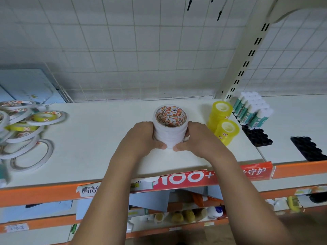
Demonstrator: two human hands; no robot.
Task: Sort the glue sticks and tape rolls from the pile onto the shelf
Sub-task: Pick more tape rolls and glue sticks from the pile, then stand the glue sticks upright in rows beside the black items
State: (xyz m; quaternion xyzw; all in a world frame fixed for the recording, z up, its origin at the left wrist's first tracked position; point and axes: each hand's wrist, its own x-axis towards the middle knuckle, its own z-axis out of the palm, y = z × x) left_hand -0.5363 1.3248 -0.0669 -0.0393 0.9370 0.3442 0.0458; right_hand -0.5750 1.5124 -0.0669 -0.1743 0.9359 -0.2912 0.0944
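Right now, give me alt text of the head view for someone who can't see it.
The left grip and right grip hold a stack of white tape rolls upright on a white shelf. Yellow tape stacks and glue sticks stand to its right; a loose tape pile lies at left.

Red glossy card strip (194,177) on orange shelf edge (35,193): "100+" in white numerals, "守护" towards its right end; white paper label (86,190) at its left: black characters beginning "高洁", remainder hidden; stack of white tape rolls (169,133): orange core print, unreadable.
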